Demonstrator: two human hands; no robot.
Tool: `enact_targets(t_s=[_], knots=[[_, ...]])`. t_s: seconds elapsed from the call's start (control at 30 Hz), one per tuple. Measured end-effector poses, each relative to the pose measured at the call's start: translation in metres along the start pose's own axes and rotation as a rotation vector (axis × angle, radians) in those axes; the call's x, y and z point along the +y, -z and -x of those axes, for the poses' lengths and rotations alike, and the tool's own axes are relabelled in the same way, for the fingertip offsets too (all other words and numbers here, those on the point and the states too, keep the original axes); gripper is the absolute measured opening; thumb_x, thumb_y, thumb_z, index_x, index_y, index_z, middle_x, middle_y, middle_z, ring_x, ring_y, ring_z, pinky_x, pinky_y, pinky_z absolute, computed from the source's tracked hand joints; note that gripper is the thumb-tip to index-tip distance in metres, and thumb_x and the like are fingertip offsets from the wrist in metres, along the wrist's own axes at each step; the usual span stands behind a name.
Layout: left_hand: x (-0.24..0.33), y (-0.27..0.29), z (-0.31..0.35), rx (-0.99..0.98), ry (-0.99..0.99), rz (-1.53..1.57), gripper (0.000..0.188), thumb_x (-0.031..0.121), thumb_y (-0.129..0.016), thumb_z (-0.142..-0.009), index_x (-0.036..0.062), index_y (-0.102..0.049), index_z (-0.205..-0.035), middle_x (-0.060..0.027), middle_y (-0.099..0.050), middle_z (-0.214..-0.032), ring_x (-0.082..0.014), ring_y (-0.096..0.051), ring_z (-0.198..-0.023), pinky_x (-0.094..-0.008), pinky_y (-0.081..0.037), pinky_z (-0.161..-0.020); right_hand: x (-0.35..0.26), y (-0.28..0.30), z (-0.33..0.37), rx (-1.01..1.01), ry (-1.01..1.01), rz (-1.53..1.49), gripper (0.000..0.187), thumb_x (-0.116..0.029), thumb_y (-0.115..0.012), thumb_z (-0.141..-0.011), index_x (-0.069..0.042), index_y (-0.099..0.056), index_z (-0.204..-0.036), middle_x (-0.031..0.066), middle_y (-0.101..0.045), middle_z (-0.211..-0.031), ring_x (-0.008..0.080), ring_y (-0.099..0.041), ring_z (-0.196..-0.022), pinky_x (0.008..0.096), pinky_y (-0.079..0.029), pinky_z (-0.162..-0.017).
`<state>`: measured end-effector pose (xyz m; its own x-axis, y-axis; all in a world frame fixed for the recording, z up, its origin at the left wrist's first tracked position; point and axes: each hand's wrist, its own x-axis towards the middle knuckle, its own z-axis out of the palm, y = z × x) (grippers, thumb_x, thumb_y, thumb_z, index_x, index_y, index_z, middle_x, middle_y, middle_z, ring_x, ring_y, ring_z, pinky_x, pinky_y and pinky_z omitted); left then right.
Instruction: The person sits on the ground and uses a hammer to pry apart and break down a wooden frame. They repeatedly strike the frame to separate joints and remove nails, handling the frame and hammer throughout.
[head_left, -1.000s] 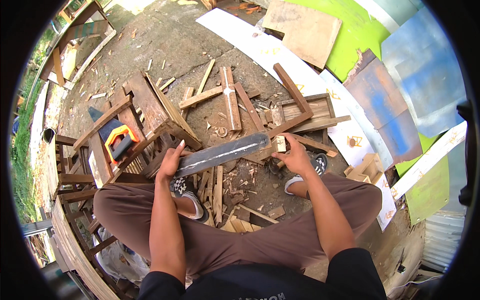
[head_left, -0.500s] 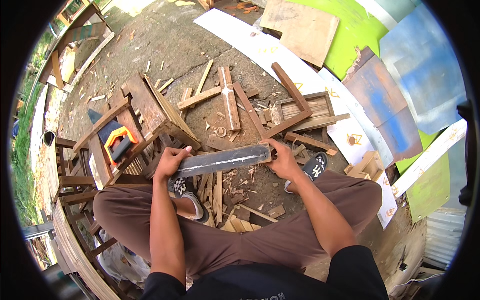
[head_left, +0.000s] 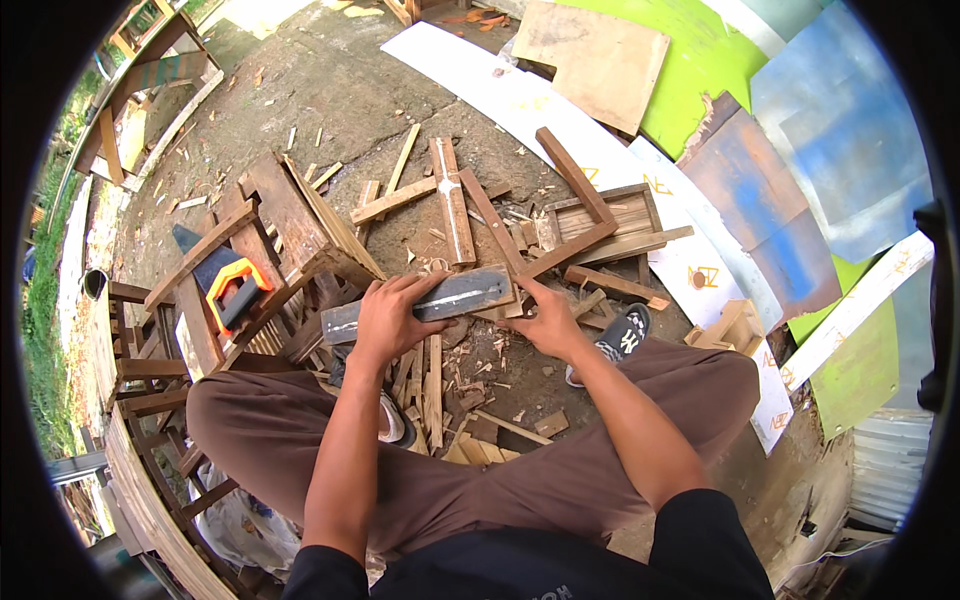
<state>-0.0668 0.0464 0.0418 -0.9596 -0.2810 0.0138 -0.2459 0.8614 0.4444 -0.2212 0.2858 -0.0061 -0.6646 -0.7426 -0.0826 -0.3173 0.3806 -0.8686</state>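
A dark wooden board (head_left: 455, 297) with a white streak along its face is held up in front of me, between my knees. My left hand (head_left: 395, 312) is wrapped over the board left of its middle. At its right end my right hand (head_left: 540, 318) grips it, fingers partly hidden behind the wood. Beyond the board lies another plank (head_left: 453, 205) with a white mark. An L-shaped pair of joined wooden strips (head_left: 575, 250) rests to the right of that.
A handsaw with an orange and black handle (head_left: 238, 290) lies on a wooden frame (head_left: 300, 230) at left. Wood offcuts and chips (head_left: 480, 385) litter the ground between my feet. A white panel (head_left: 500, 85) and a small wooden box (head_left: 735, 328) are at right.
My left hand has slid from the board's left end toward its middle and now wraps over it. The board has shifted left, with its right end tipped up slightly.
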Motion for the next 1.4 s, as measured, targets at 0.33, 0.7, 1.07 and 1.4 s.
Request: enact_targets(t_s=[0.33, 0.7, 1.07, 1.4], knots=[[0.0, -0.002, -0.002, 0.015, -0.102, 0.025, 0.076, 0.043, -0.094, -0.069, 0.0276, -0.072, -0.14, -0.0047, -0.076, -0.109, -0.0269, -0.071, -0.106, -0.0427, -0.051, -0.097, 0.003, -0.007, -0.01, 0.0, 0.038, -0.035, 0.071, -0.016, -0.094, -0.081, 0.003, -0.061, -0.141, 0.0257, -0.075, -0.124, 0.0374, -0.074, -0.116, 0.0418, -0.057, -0.096], [0.004, -0.01, -0.008, -0.019, -0.094, 0.007, 0.077, 0.041, -0.094, -0.07, 0.0289, -0.07, -0.142, -0.0036, -0.076, -0.115, -0.0265, -0.071, -0.111, -0.0425, -0.05, -0.096, 0.012, 0.002, -0.001, 0.031, 0.037, -0.055, 0.071, -0.016, -0.095, -0.078, 0.003, -0.063, -0.139, 0.0255, -0.074, -0.125, 0.036, -0.073, -0.119, 0.0422, -0.056, -0.1], [0.006, -0.019, -0.005, -0.034, -0.17, -0.05, 0.079, 0.041, -0.092, -0.072, 0.0304, -0.067, -0.147, -0.0028, -0.075, -0.122, -0.026, -0.069, -0.115, -0.0424, -0.049, -0.097, 0.008, 0.013, 0.005, -0.012, 0.01, 0.021, 0.066, -0.018, -0.095, -0.078, 0.0, -0.067, -0.135, 0.0237, -0.075, -0.123, 0.0378, -0.073, -0.116, 0.0431, -0.056, -0.097], [0.002, -0.01, -0.015, -0.148, -0.206, -0.066, 0.083, 0.035, -0.092, -0.072, 0.0248, -0.064, -0.15, -0.007, -0.075, -0.121, -0.0297, -0.069, -0.115, -0.0451, -0.05, -0.099, 0.011, 0.006, 0.005, -0.003, -0.021, 0.001, 0.065, -0.015, -0.094, -0.079, 0.0, -0.066, -0.136, 0.0235, -0.075, -0.122, 0.0373, -0.073, -0.116, 0.0424, -0.056, -0.099]])
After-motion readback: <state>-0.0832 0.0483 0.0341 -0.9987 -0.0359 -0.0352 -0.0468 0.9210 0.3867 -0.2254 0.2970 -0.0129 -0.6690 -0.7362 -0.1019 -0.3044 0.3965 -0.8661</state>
